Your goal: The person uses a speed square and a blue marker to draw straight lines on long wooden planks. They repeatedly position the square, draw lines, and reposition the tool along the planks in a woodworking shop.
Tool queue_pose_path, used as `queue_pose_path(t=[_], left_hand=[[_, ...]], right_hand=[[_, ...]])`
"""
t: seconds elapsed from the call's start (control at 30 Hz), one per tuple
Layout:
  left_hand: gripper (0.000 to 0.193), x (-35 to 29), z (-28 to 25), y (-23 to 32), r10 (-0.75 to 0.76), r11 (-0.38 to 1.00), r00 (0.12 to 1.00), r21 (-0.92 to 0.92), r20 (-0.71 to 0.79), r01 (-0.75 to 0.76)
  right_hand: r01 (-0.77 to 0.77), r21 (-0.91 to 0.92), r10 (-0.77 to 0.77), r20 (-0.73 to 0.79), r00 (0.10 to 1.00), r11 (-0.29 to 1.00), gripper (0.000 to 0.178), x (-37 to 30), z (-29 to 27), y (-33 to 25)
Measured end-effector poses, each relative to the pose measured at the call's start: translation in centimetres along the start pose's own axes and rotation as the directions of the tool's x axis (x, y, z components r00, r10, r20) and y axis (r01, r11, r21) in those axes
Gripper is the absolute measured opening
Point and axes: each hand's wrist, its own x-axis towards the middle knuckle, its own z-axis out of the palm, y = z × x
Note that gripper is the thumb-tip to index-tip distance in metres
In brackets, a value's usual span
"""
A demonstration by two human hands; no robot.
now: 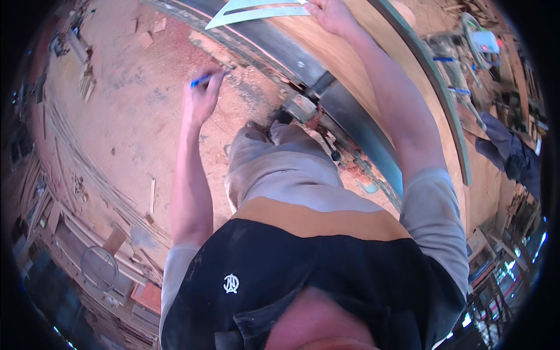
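Note:
My left hand (201, 100), out over the dusty floor on the left, is closed around a blue pen (200, 80). At the top of the view, my right hand (333, 16) has its thumb and fingers closed at the end of a pale metal triangular square (256, 15) with a long slot. Under the square and my right forearm runs a light-brown wooden board (361, 76), lying along a dark metal machine table (279, 42). The top of the square is cut off by the frame.
A metal block (301, 107) and a black-knobbed lever (335, 155) sit on the machine's near side, close to my legs. A dark rail (443, 96) edges the board. Wood strips (153, 195) lie on the floor. At right is a person in dark clothing (513, 149).

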Motion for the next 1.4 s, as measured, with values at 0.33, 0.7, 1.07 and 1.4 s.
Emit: queue_pose_path(t=[0.33, 0.7, 1.07, 1.4], left_hand=[[0.032, -17.9, 6.8, -7.0, -0.211, 0.938, 0.954, -0.231, 0.212, 0.259], [0.034, -33.2, 11.3, -7.3, -0.215, 0.960, 0.942, -0.123, 0.258, 0.253], [0.034, -45.3, 21.7, -2.4, -0.231, 0.955, 0.954, -0.145, 0.190, 0.260], [0.033, -53.0, 34.0, 6.4, -0.237, 0.945, 0.950, -0.177, 0.205, 0.274]], right_hand=[[-0.166, 0.007, 0.166, 0.001, 0.986, 0.986, 0.046, -24.0, -10.2, 9.1], [-0.348, 0.059, 0.351, -0.055, 0.935, 0.935, 0.041, -41.7, -15.6, 17.8], [-0.350, 0.002, 0.350, -0.041, 0.936, 0.937, 0.041, -55.1, -21.4, 22.0], [-0.189, -0.003, 0.188, -0.099, 0.977, 0.982, 0.057, -59.0, -22.0, 28.7]])
